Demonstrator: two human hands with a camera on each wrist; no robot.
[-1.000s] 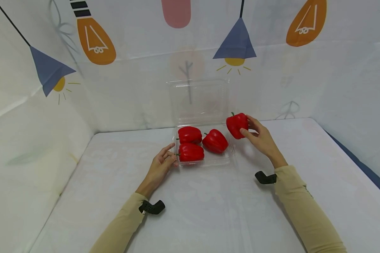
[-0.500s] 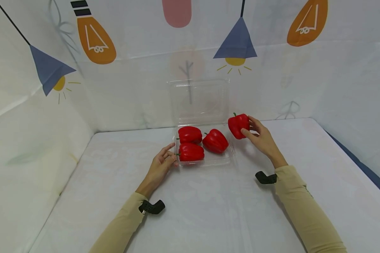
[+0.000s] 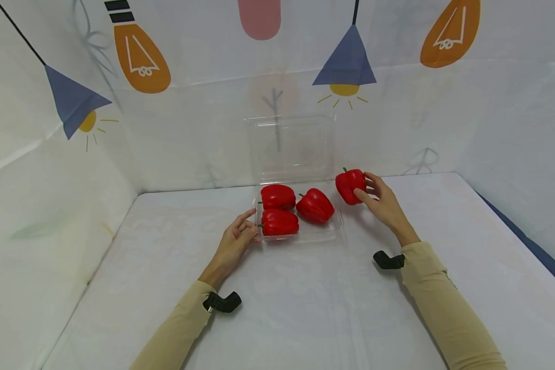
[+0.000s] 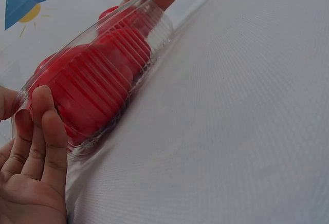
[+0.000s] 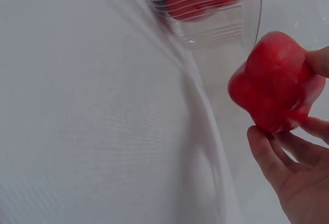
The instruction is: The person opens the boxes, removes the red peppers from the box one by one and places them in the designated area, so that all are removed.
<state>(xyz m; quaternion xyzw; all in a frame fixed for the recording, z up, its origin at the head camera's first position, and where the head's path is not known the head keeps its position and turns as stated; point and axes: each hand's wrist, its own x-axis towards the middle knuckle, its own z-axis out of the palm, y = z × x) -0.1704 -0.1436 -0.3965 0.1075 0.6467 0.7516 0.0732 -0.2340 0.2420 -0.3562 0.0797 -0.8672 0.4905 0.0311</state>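
My right hand [image 3: 380, 201] holds a red bell pepper [image 3: 350, 186] between thumb and fingers, right beside the right edge of a clear plastic clamshell container [image 3: 321, 235]. In the right wrist view the lobed bottom of this pepper [image 5: 277, 82] faces the camera. Three more red peppers sit in the container: one at back left [image 3: 277, 197], one at front left [image 3: 279, 222], one on the right [image 3: 314, 206]. At the container's left side, my left hand [image 3: 233, 244] touches the rim and wall with mostly straight fingers [image 4: 54, 131].
The container's clear lid [image 3: 293, 149] stands upright behind it, close to the patterned back curtain [image 3: 203, 128]. A white cloth [image 3: 300, 303] covers the table. Black wrist devices sit on the left sleeve [image 3: 222, 302] and right sleeve [image 3: 388, 260].
My right hand and its pepper have shifted slightly right and down, a little away from the container. My left hand and the other peppers stay in place.
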